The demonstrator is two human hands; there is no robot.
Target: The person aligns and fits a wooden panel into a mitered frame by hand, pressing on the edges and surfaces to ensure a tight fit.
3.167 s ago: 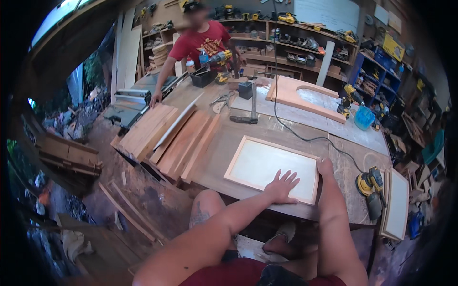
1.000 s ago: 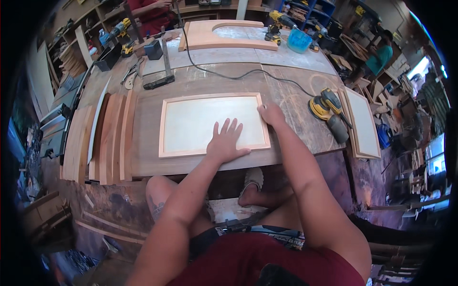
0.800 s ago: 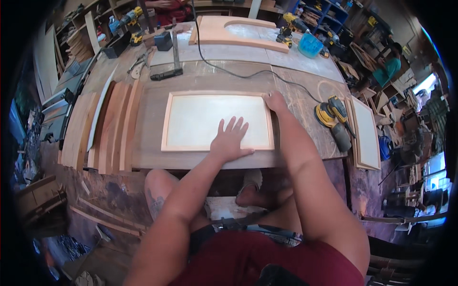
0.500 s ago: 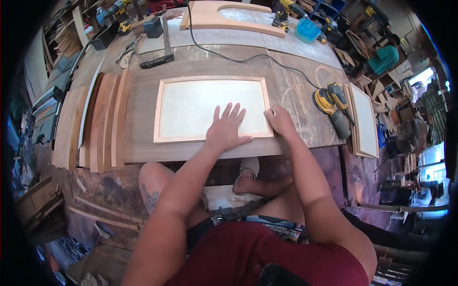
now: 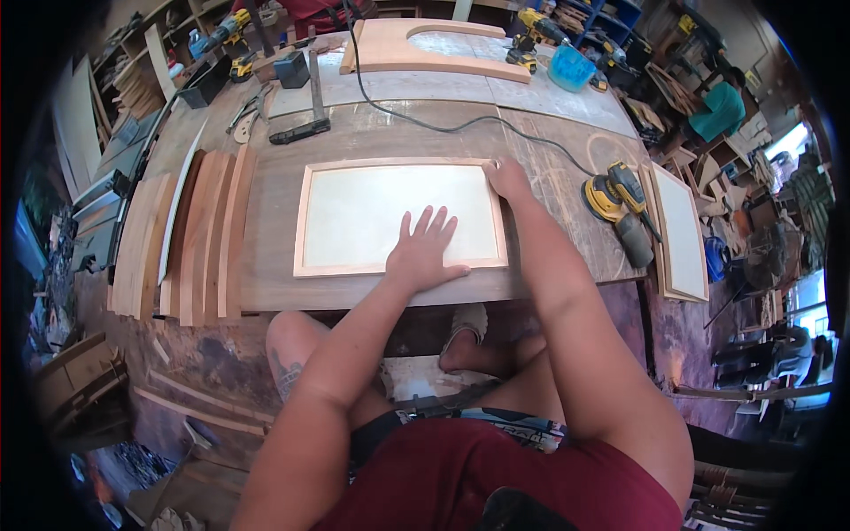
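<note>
A framed wooden panel (image 5: 354, 212) with a pale centre lies flat on the workbench (image 5: 266, 283) in front of me. My left hand (image 5: 425, 252) rests flat on its near right part, fingers spread. My right hand (image 5: 506, 180) presses on the panel's far right corner with the fingers down. Neither hand holds a tool.
A yellow sander (image 5: 614, 202) with a black cord (image 5: 425, 119) lies right of the panel. A second framed panel (image 5: 680, 232) sits at the bench's right end. Several curved wood strips (image 5: 190, 239) lie on the left. Drills, a blue tub (image 5: 571, 68) and an arched board (image 5: 434, 49) stand at the back.
My view has tilted from across the bench down onto the panel. My right hand has moved from the panel's near right edge up to its far right corner; the left stays flat.
</note>
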